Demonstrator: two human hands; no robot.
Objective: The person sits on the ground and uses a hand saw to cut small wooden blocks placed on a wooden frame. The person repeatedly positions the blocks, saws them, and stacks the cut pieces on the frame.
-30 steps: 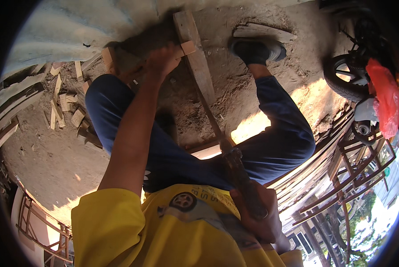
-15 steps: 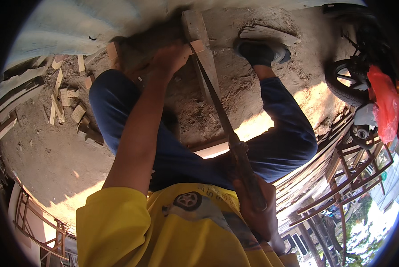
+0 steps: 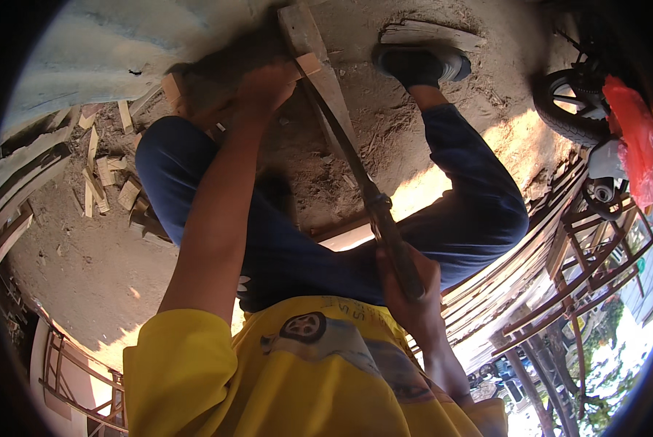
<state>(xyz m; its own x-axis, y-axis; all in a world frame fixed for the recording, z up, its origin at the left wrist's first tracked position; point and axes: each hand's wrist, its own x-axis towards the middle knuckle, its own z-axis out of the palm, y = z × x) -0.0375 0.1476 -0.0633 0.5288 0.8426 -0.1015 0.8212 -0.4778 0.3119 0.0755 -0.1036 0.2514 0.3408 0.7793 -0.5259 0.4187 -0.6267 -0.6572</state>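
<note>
My left hand (image 3: 263,89) is closed on a small wooden piece (image 3: 309,64), whose pale end sticks out to the right over a thick timber (image 3: 304,33) on the ground. My right hand (image 3: 414,288), near my lap, grips the thick handle of a long-bladed tool (image 3: 349,156). Its dark, narrow blade slants away to the far left and meets the wooden piece beside my left fingers. The blade shows almost edge-on, so I cannot tell whether it is a saw or a long knife.
Several wood offcuts (image 3: 108,169) lie on the dirt at left, near stacked boards (image 3: 24,193). My shod foot (image 3: 421,65) rests beside a flat board (image 3: 432,34). At right stand a motorcycle wheel (image 3: 570,109), a red plastic bag (image 3: 634,142) and a wooden frame (image 3: 581,288).
My right hand and the tool's handle have moved forward, away from my body. My left hand stays on the wooden piece. The whole view has shifted slightly.
</note>
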